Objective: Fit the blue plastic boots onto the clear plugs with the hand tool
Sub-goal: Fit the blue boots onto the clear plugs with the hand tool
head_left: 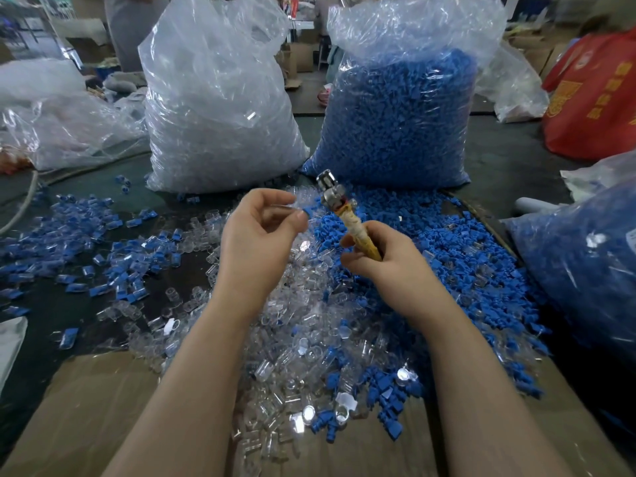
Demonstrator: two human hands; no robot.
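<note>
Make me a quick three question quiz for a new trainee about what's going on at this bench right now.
1. True or false: the right hand holds the hand tool with its metal head pointing up and away.
2. What does the left hand pinch at its fingertips?
A. a blue boot
B. a roll of tape
C. nothing
3. Fill in: of the two big upright bags, the bag of blue boots stands to the ____ of the bag of clear plugs.

Key: 1 true; 2 A, a blue boot, apparently together with a clear plug, which is hard to make out; 3 right.
</note>
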